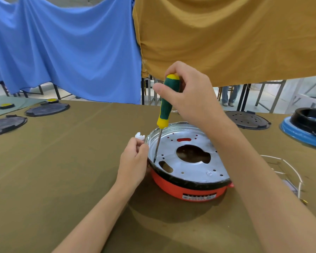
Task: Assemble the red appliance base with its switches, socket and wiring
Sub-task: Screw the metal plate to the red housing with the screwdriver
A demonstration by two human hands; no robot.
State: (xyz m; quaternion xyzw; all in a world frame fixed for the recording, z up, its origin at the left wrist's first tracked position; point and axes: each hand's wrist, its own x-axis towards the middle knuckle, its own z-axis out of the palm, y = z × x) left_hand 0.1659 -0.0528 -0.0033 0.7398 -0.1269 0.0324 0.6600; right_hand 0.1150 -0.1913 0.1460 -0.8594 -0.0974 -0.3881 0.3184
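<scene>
- Sitting on the olive-brown tablecloth (66,161) just right of centre: red appliance base (188,190), round, a label strip showing on its near side wall; carrying a silver metal plate (195,165) inside a black rim, the plate pierced by one large keyhole-shaped opening, an oval slot near the left edge, a red slot farther back and many small holes.
- Gripping the green-and-yellow screwdriver (165,106) high on its handle: right hand (192,94), fingers wrapped round it, thumb lying across the front; shaft slanting down and slightly left, tip meeting the plate close to its left edge, just behind the oval slot.
- Resting against the base's left rim: left hand (133,161), fingers curled, pinching a small white part (140,136) at the rim; exact shape of that part too small to tell.
- Lying to the right of the base, partly hidden by the right forearm: white wires (292,168) with a brass-coloured terminal at the near end.
- Lying well apart on the cloth: black round plates (47,109) at far left, a perforated black plate (247,119) behind the right wrist, a black ring on a blue disc (299,134) at far right.
- Hanging behind the table: blue cloth (62,42) on the left, mustard cloth (226,33) on the right.
</scene>
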